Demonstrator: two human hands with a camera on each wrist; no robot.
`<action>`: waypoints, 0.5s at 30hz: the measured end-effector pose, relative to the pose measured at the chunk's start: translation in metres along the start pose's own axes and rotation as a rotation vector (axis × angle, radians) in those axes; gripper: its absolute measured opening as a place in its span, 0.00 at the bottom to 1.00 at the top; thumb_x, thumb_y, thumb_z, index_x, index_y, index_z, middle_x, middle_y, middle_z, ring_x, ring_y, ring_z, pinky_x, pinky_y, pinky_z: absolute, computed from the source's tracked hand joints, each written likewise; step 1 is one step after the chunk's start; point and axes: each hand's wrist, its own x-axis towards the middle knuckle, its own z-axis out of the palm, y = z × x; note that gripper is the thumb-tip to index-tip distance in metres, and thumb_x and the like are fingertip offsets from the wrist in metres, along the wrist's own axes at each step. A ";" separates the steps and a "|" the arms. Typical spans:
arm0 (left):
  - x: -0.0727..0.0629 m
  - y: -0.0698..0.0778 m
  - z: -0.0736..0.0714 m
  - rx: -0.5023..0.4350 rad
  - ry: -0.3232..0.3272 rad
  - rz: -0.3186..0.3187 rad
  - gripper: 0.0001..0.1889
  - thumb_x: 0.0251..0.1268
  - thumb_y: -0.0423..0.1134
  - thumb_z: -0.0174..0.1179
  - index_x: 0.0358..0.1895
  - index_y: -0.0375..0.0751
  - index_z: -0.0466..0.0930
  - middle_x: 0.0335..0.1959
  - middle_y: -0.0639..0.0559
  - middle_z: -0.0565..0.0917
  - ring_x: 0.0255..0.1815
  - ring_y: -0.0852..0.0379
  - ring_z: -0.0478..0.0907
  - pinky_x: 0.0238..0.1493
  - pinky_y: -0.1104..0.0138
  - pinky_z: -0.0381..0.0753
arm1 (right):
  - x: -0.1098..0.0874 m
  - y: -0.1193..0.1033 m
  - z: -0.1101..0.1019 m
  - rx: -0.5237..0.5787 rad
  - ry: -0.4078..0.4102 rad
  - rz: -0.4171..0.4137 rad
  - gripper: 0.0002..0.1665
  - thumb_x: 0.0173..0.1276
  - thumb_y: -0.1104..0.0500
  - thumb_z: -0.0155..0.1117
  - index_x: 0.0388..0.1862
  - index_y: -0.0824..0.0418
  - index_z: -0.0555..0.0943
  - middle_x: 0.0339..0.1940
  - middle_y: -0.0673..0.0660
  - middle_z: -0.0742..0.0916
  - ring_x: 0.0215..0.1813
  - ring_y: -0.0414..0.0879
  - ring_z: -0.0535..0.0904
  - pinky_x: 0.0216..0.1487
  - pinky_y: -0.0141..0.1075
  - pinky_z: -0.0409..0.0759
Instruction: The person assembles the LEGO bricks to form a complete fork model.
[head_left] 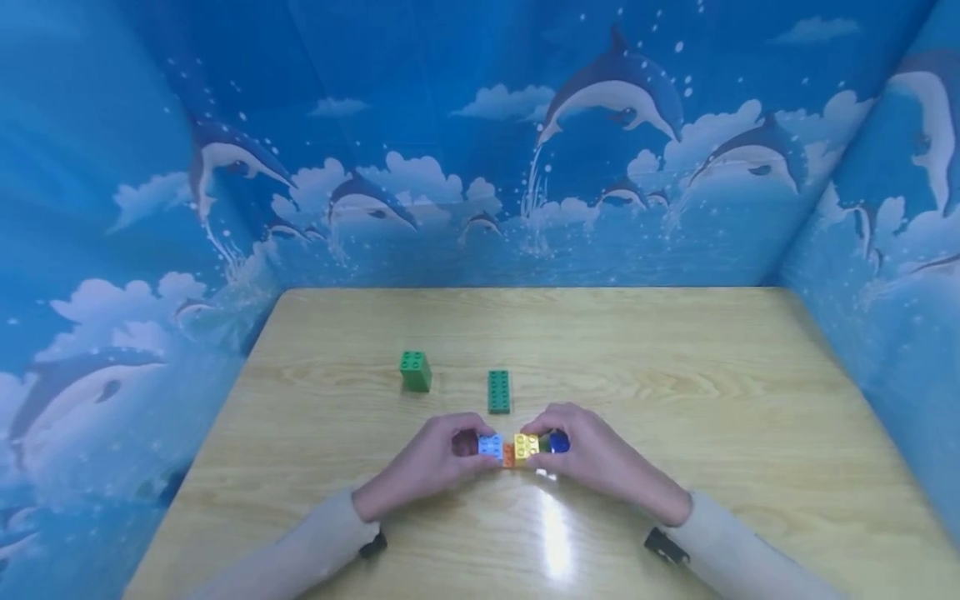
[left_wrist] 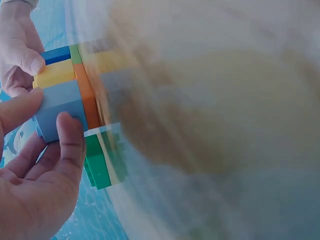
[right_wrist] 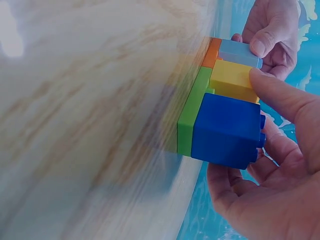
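My left hand (head_left: 435,454) pinches a light blue toy brick (head_left: 491,447) between thumb and fingers. The brick sits on an orange plate brick (left_wrist: 88,100). With thumb and fingertip, my right hand (head_left: 596,450) pinches a yellow brick (head_left: 527,445) beside the light blue one. A narrow gap shows between these two bricks from above, with orange visible in it. A dark blue brick (right_wrist: 226,130) stands on a light green plate brick (right_wrist: 193,117), under the curve of my right hand. The yellow brick's underside spans the orange and light green pieces in the right wrist view.
Behind the hands, a flat green brick (head_left: 498,392) lies on the wooden table (head_left: 712,400). A tall green brick stack (head_left: 416,372) stands farther left. Dolphin-printed cloth (head_left: 450,150) walls the table at the back and both sides.
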 end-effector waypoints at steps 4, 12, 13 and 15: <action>0.002 0.002 0.000 0.002 0.005 0.007 0.14 0.65 0.42 0.79 0.50 0.46 0.89 0.35 0.61 0.84 0.35 0.60 0.82 0.39 0.66 0.86 | 0.001 0.000 -0.002 -0.003 0.007 0.013 0.20 0.64 0.54 0.85 0.54 0.52 0.91 0.48 0.43 0.89 0.50 0.42 0.83 0.53 0.40 0.85; -0.003 0.003 0.003 0.015 -0.064 -0.030 0.14 0.74 0.46 0.73 0.55 0.49 0.83 0.37 0.62 0.84 0.36 0.62 0.81 0.39 0.67 0.85 | 0.001 -0.001 -0.001 0.026 -0.008 0.009 0.20 0.63 0.54 0.86 0.54 0.52 0.91 0.47 0.43 0.89 0.47 0.43 0.83 0.49 0.39 0.85; -0.003 0.004 0.002 0.014 -0.067 -0.034 0.14 0.74 0.46 0.73 0.55 0.49 0.83 0.37 0.62 0.84 0.36 0.61 0.81 0.39 0.66 0.85 | 0.001 -0.002 -0.001 0.025 -0.007 0.006 0.20 0.63 0.54 0.86 0.54 0.52 0.91 0.47 0.43 0.89 0.47 0.42 0.83 0.49 0.38 0.85; -0.002 0.004 0.001 0.000 -0.069 -0.061 0.14 0.76 0.48 0.71 0.56 0.50 0.83 0.38 0.62 0.84 0.38 0.60 0.82 0.41 0.65 0.85 | 0.001 -0.002 -0.001 0.026 -0.010 0.003 0.20 0.64 0.55 0.86 0.54 0.52 0.91 0.47 0.43 0.89 0.47 0.42 0.83 0.49 0.38 0.85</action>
